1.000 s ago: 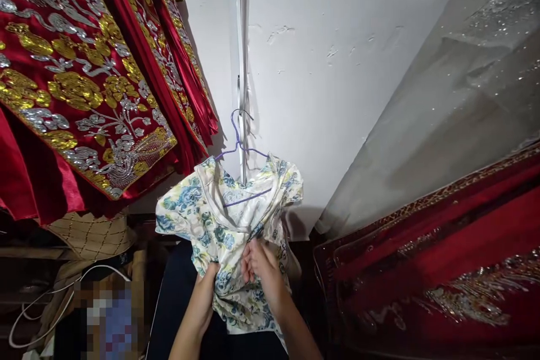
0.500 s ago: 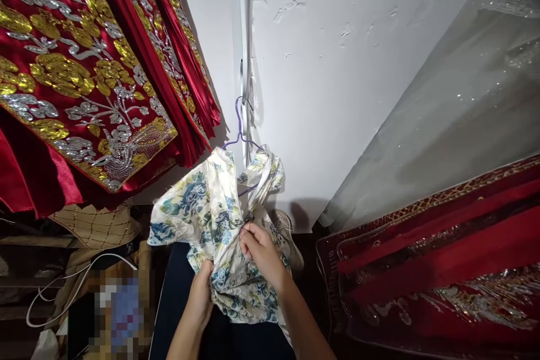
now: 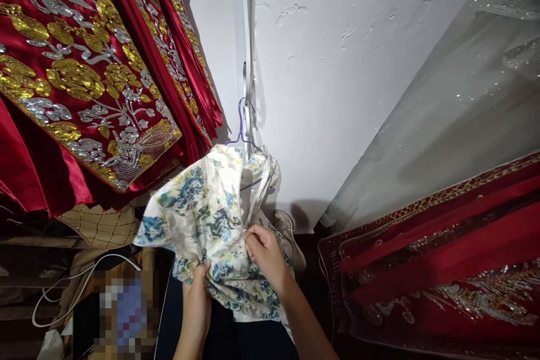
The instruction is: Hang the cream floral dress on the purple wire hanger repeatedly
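Note:
A short-sleeved floral shirt [image 3: 219, 208], white with blue, green and yellow flowers, hangs from a purple hanger [image 3: 241, 129] in front of me. Its front falls partly apart below the collar. My right hand [image 3: 264, 250] pinches the front edge of the cloth near the middle. Lower down at the left side, my left hand [image 3: 200, 284] grips the shirt, thumb on top and the other fingers hidden behind the fabric. Above, the hanger's hook is caught on a pale vertical rail [image 3: 248, 22] at the wall.
Red garments with gold and silver embroidery [image 3: 80, 79] hang at the upper left. To the right are a sparkly sheer grey fabric [image 3: 430, 107] and a red beaded garment [image 3: 442, 259]. A white cable [image 3: 37, 306] loops at the lower left. A light shoe [image 3: 291, 236] stands behind the shirt.
My left hand has shifted slightly, pulling the shirt's left side outward and smoothing the bunched front. The right hand keeps its pinch, moved a little right. The view has shifted slightly.

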### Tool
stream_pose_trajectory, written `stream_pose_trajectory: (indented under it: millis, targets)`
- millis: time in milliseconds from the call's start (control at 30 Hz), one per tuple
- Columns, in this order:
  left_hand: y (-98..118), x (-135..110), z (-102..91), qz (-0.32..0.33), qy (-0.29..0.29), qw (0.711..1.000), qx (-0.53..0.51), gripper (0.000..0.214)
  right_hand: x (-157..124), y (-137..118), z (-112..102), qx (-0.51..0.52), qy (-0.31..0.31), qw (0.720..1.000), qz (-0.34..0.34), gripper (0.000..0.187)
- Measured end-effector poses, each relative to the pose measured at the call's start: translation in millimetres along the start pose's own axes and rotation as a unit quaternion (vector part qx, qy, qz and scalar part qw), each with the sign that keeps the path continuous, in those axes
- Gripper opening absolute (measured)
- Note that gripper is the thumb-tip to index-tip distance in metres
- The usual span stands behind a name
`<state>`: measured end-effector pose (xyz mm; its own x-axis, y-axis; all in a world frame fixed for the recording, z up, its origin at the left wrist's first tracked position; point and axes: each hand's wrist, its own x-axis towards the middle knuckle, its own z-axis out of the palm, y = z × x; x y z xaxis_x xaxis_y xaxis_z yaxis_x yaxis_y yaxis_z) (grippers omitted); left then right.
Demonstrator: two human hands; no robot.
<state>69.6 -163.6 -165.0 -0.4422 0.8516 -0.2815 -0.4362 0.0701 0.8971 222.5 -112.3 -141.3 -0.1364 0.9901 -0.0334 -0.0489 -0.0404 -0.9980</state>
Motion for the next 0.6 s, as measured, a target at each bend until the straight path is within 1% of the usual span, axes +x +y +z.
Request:
stream_pose_trajectory:
  millis: [67, 100, 133, 167, 200, 233, 267, 300, 333, 367, 400, 433, 500, 600]
  targets:
    - [10.0, 2.3, -9.3, 0.129, 0.042, 0.991, 0.015, 0.063, -11.2, 5.0, -5.3, -0.002, -0.002, 1.000, 0.027, 0.029]
    - [14.9, 3.0, -14.3, 0.208, 0.066, 0.976, 0.019, 0.069, -17.7, 7.4, -7.7, -0.001, -0.007, 0.999, 0.038, 0.030]
    - [19.1, 3.3, -18.8, 0.291, 0.088, 0.952, 0.024, 0.073, -24.0, 9.0, -9.5, 0.000, -0.013, 0.999, 0.045, 0.031]
    - [22.0, 3.0, -22.1, 0.360, 0.105, 0.927, 0.030, 0.073, -29.8, 9.6, -10.4, 0.000, -0.019, 0.999, 0.048, 0.032]
    - [23.3, 2.1, -23.7, 0.404, 0.107, 0.907, 0.045, 0.067, -34.6, 8.8, -10.4, -0.003, -0.023, 0.998, 0.050, 0.033]
    - [23.1, 0.6, -23.1, 0.418, 0.078, 0.902, 0.077, 0.059, -38.3, 6.9, -9.4, -0.008, -0.028, 0.998, 0.052, 0.033]
    - [21.4, -1.3, -20.2, 0.405, 0.024, 0.906, 0.122, 0.052, -41.0, 4.2, -7.8, -0.014, -0.032, 0.998, 0.055, 0.032]
    - [18.8, -3.4, -15.1, 0.369, -0.051, 0.912, 0.173, 0.047, -42.7, 0.9, -5.9, -0.020, -0.039, 0.998, 0.055, 0.031]
    - [15.6, -5.6, -8.3, 0.322, -0.132, 0.911, 0.221, 0.044, -43.7, -2.4, -3.9, -0.023, -0.047, 0.997, 0.053, 0.030]
    - [12.4, -7.4, -0.4, 0.278, -0.203, 0.903, 0.256, 0.042, -44.2, -5.3, -2.3, -0.025, -0.056, 0.997, 0.047, 0.028]
    - [9.7, -9.0, 7.6, 0.244, -0.253, 0.894, 0.277, 0.038, -44.1, -7.6, -1.1, -0.025, -0.062, 0.997, 0.040, 0.027]
    - [7.7, -10.0, 15.0, 0.225, -0.279, 0.889, 0.285, 0.030, -43.5, -9.2, -0.5, -0.023, -0.066, 0.997, 0.032, 0.027]
    - [5.9, -10.8, 25.5, 0.214, -0.292, 0.887, 0.287, 0.017, -40.3, -11.6, -0.7, -0.014, -0.070, 0.997, 0.025, 0.026]
    - [4.3, -9.5, 28.0, 0.207, -0.302, 0.886, 0.285, 0.018, -28.4, -21.1, -1.7, 0.012, -0.066, 0.997, 0.034, 0.026]
